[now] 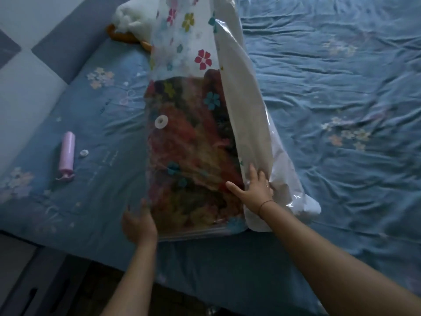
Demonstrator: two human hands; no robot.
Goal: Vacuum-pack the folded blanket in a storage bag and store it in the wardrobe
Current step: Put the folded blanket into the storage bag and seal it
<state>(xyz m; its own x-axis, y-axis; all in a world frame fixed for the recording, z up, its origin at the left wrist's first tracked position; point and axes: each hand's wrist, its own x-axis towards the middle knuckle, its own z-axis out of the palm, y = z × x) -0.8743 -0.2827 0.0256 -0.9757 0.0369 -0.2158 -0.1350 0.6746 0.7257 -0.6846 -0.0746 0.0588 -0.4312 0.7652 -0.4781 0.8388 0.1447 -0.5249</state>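
Observation:
A clear storage bag [193, 42] printed with coloured flowers lies lengthwise on the bed, its far part empty. Inside its near half sits the folded blanket [193, 156], patterned in red, yellow and dark tones. A white round valve [161, 122] shows on the bag's top face. My left hand [139, 222] presses with straight fingers against the bag's near left corner. My right hand [255, 188] rests on the bag's right side, thumb spread over the blanket and fingers on the white folded-up plastic [250, 124].
A pink hand pump [66, 153] and a small white cap [83, 153] lie on the blue flowered bedsheet [330, 87] to the left. A white stuffed bundle [131, 17] sits at the far end. The bed's near edge runs below my hands.

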